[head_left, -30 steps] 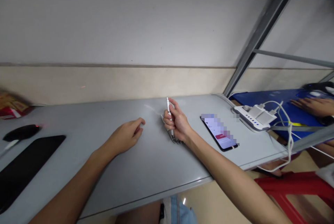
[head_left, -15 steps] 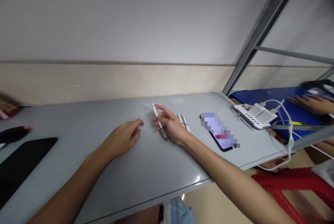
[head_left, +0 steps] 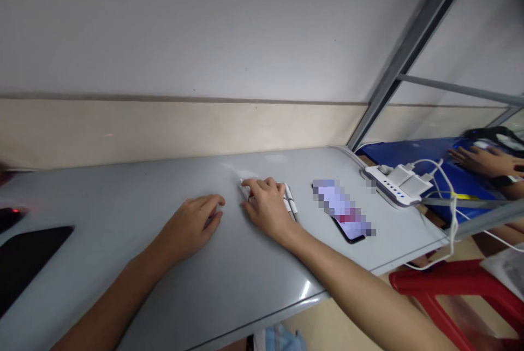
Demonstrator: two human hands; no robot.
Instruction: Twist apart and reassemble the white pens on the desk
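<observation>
My right hand (head_left: 268, 206) lies palm down on the grey table (head_left: 229, 269), covering several white pens (head_left: 290, 200); the ends of the pens stick out on both sides of the fingers. Its fingers are curled over the pens and press them against the tabletop. My left hand (head_left: 192, 225) rests on the table just left of it, loosely curled, holding nothing. A lit phone (head_left: 341, 212) lies to the right of the pens.
A white power strip (head_left: 395, 184) with plugs and cables sits at the table's right end. A black pad (head_left: 24, 258) lies at the left edge. Another person's hand (head_left: 483, 161) rests on a blue surface at far right. A red stool (head_left: 454, 296) stands below.
My right hand has lowered from holding one pen upright to lying flat over the pens on the table. The left hand has barely shifted.
</observation>
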